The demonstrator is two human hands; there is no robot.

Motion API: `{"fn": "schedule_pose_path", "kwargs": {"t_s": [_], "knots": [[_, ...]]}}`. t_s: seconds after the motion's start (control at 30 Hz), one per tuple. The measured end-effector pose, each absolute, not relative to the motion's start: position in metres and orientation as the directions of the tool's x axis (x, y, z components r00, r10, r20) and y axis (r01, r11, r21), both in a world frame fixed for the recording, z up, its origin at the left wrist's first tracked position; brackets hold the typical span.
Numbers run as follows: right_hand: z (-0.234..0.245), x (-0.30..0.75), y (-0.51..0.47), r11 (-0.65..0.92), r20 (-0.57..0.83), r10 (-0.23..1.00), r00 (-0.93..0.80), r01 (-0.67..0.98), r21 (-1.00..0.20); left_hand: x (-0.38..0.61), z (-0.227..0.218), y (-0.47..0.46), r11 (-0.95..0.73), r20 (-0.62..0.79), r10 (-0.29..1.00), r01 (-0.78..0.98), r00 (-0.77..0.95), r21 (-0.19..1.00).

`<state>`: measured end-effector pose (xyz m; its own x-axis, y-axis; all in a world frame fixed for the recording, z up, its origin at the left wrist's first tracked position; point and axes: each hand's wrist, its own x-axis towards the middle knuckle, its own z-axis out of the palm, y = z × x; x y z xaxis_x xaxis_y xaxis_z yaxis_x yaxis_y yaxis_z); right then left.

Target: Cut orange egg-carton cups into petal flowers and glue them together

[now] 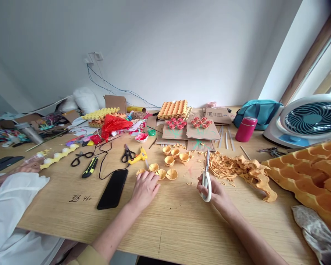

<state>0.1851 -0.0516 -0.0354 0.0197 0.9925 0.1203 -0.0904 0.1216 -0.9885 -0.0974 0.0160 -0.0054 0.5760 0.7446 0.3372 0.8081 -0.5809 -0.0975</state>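
Note:
My right hand (213, 191) holds white-handled scissors (206, 184), the closed-looking blades pointing away from me. Palm down, my left hand (146, 187) rests at the near side of a row of cut egg-carton cups (171, 174), its fingers stretched out against the leftmost ones; the fingertips are partly hidden. Behind this row stands a second cluster of orange cups (169, 161). Right of the scissors lies a heap of orange carton scraps (226, 165), with a torn carton strip (260, 176) beside it.
An orange egg tray (303, 173) and a fan (309, 119) stand at the right. Red paper flowers (200, 123) lie on cardboard at the back. A black phone (113, 189), box cutter (90, 168) and yellow glue gun (138, 157) are leftward. Another person's sleeve (24, 198) reaches in.

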Motion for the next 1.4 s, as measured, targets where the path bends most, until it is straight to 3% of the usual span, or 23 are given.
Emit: {"fn": "schedule_pose_path", "kwargs": {"t_s": [0.33, 1.0, 1.27, 1.4], "knots": [[-0.039, 0.188, -0.052, 0.136, 0.137, 0.991, -0.002, -0.108, -0.985, -0.057, -0.01, 0.035, -0.546, 0.277, 0.783, 0.828, 0.557, -0.123], [-0.039, 0.19, -0.053, 0.112, 0.109, 0.993, 0.032, -0.08, -0.991, -0.025, -0.018, 0.041, -0.611, 0.333, 0.731, 0.789, 0.596, -0.071], [-0.019, 0.205, -0.029, 0.151, 0.158, 0.985, 0.068, 0.104, -0.983, -0.027, -0.015, 0.04, -0.663, 0.409, 0.698, 0.747, 0.588, 0.058], [-0.018, 0.214, -0.017, 0.222, 0.255, 0.96, 0.111, 0.249, -0.943, -0.056, -0.004, 0.053, -0.639, 0.578, 0.721, 0.689, 0.382, 0.341]]}}
